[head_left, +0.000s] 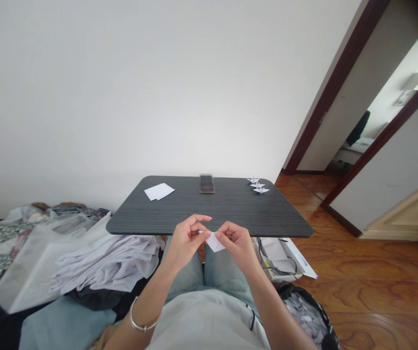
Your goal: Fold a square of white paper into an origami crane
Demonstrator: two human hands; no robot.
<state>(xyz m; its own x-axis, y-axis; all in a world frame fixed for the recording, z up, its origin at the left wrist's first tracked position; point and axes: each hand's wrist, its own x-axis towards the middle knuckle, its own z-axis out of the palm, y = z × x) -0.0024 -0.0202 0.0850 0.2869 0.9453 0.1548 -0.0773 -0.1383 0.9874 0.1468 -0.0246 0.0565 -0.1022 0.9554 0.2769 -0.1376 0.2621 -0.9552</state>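
Observation:
My left hand (186, 239) and my right hand (237, 244) are held close together just in front of the table's near edge. Between their fingertips both pinch a small folded piece of white paper (214, 242), which is partly hidden by my fingers. On the dark wood-grain table (209, 214), well beyond my hands, lie a small stack of white paper sheets (159, 191), a phone (206, 183) in a case, and several folded paper cranes (257, 185). A metal bangle (139, 321) circles my left wrist.
Folded white cloth (107, 262) and a translucent bag (37, 262) are heaped to the left of my lap. Cables and papers in a box (276, 260) and a dark bag (305, 311) sit on the wooden floor to the right. A doorway stands at the right.

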